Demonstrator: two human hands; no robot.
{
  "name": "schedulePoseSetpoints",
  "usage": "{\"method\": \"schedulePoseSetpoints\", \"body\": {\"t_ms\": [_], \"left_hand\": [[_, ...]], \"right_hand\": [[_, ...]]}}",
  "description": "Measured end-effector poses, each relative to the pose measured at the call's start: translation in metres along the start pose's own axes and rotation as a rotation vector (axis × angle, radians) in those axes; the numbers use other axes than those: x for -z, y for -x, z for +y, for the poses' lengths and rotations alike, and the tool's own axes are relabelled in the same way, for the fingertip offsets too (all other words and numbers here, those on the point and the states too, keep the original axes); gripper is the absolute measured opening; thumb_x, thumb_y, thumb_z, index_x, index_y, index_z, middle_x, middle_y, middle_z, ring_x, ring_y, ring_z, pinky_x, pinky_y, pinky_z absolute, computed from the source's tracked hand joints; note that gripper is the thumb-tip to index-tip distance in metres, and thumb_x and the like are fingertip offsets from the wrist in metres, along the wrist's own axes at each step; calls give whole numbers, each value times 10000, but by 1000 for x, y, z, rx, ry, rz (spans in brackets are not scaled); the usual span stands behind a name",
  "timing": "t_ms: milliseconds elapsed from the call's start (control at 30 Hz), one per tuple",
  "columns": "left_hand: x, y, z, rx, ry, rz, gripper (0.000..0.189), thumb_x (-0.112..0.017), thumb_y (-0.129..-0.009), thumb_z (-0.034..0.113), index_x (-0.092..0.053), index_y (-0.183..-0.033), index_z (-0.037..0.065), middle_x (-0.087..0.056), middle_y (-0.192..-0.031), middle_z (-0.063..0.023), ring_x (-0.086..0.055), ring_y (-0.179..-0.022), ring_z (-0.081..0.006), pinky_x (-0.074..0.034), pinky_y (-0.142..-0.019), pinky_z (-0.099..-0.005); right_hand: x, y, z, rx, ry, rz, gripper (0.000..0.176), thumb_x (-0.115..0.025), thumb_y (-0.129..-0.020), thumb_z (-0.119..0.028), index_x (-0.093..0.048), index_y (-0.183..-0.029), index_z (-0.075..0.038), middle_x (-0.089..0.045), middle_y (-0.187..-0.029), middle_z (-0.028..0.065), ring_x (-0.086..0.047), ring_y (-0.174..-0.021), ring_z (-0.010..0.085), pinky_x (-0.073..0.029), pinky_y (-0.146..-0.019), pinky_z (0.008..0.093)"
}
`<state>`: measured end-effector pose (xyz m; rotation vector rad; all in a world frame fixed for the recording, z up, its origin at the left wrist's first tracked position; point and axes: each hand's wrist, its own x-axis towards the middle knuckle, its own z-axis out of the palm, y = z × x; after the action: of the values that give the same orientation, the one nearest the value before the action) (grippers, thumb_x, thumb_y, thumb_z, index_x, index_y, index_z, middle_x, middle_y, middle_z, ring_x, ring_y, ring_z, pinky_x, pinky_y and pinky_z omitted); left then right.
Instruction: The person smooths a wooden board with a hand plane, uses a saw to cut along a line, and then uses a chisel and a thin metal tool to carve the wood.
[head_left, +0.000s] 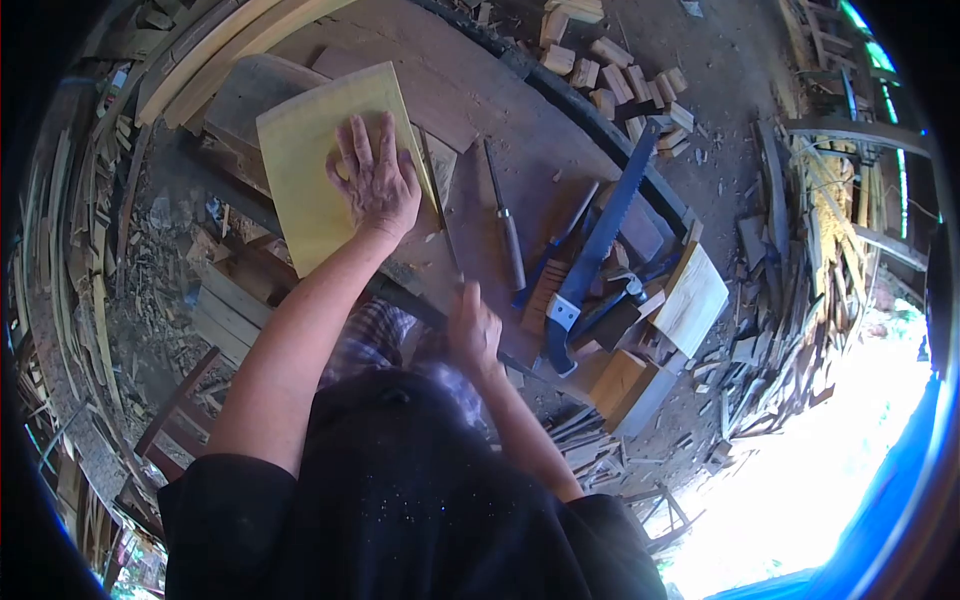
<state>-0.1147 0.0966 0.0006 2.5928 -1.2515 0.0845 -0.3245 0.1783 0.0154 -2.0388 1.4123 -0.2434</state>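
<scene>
My left hand (378, 188) lies flat on a pale yellow wooden board (299, 185), its fingers spread over the upper half. Lower and to the right, my right hand (474, 328) is closed around the handle of a long, thin file-like tool (445, 222). The dark blade of that tool runs up along the board's right edge. A second handled tool, resembling a file (508, 232), lies on the workbench (480, 85) just right of my right hand. Beyond it rests a large handsaw (610, 212) with a dark handle toward me.
A hammer (634, 288) lies among other tools right of the saw. Wooden blocks (615, 385) sit at the bench's near right corner. Small cut blocks (620, 82) are piled on the ground past the far edge. Long planks (235, 50) lie at upper left, and scrap wood surrounds the bench.
</scene>
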Motion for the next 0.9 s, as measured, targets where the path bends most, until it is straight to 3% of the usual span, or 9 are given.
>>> {"method": "schedulePoseSetpoints", "body": {"t_ms": [133, 267, 300, 433, 533, 667, 733, 800, 900], "left_hand": [[3, 0, 2, 6, -18, -34, 561, -418, -954, 342, -316, -1492, 220, -186, -1560, -174, -99, -1462, -351, -87, -1109, -594], [3, -1, 1, 14, -34, -42, 570, -424, -952, 341, -306, -1495, 215, -187, -1558, -177, -107, -1459, -358, -97, -1108, -594], [3, -1, 1, 12, -35, -43, 572, -427, -950, 341, -307, -1494, 213, -187, -1558, -178, -110, -1457, -362, -97, -1108, -594], [2, 1, 1, 9, -24, -31, 570, -417, -953, 350, -305, -1494, 212, -182, -1560, -176, -114, -1455, -366, -99, -1107, -596], [2, -2, 2, 32, -55, -39, 564, -411, -956, 349, -306, -1492, 211, -178, -1560, -177, -110, -1455, -370, -98, -1107, -599], [2, -5, 3, 18, -41, -22, 552, -414, -955, 342, -324, -1481, 201, -184, -1558, -179, -107, -1457, -370, -108, -1104, -598], [3, 3, 2, 9, -39, -27, 547, -415, -954, 342, -334, -1475, 197, -188, -1556, -180, -106, -1457, -370, -109, -1103, -595], [1, -1, 1, 17, -68, -42, 553, -408, -956, 349, -324, -1483, 204, -187, -1558, -177, -105, -1458, -368, -112, -1101, -592], [-2, -1, 0, 6, -67, -12, 551, -395, -960, 360, -328, -1485, 207, -182, -1561, -178, -105, -1457, -371, -113, -1100, -593]], "right_hand": [[-5, -55, -23, 110, 22, 69, 125, -548, -916, -146, -468, -947, -55, -604, -669, 185, -624, -626, 373, -482, -544, 494], [3, -6, -4, -8, 14, -42, 131, -540, -929, -156, -459, -943, -54, -617, -705, 179, -631, -650, 377, -480, -568, 502], [7, 0, -6, 44, -15, 38, 126, -533, -936, -161, -459, -940, -59, -621, -713, 176, -633, -662, 381, -477, -577, 512], [3, -52, -18, 90, 29, -15, 131, -527, -934, -162, -451, -959, -59, -625, -721, 179, -630, -668, 394, -477, -590, 527], [1, -47, -23, 41, 23, -16, 134, -528, -932, -161, -448, -965, -59, -631, -732, 186, -633, -676, 400, -483, -602, 528], [8, 7, 1, 9, -14, -25, 131, -497, -942, -176, -431, -963, -66, -637, -729, 230, -632, -691, 428, -482, -617, 546], [10, -11, -8, -62, 38, -101, 138, -501, -943, -177, -429, -966, -62, -633, -712, 223, -629, -679, 430, -483, -609, 545], [3, -50, -21, 70, 47, -5, 120, -525, -939, -164, -452, -941, -69, -623, -699, 172, -639, -652, 380, -504, -569, 497], [6, -43, -26, 45, 62, 5, 120, -524, -936, -171, -454, -942, -73, -611, -664, 159, -636, -625, 366, -504, -552, 488]]}}
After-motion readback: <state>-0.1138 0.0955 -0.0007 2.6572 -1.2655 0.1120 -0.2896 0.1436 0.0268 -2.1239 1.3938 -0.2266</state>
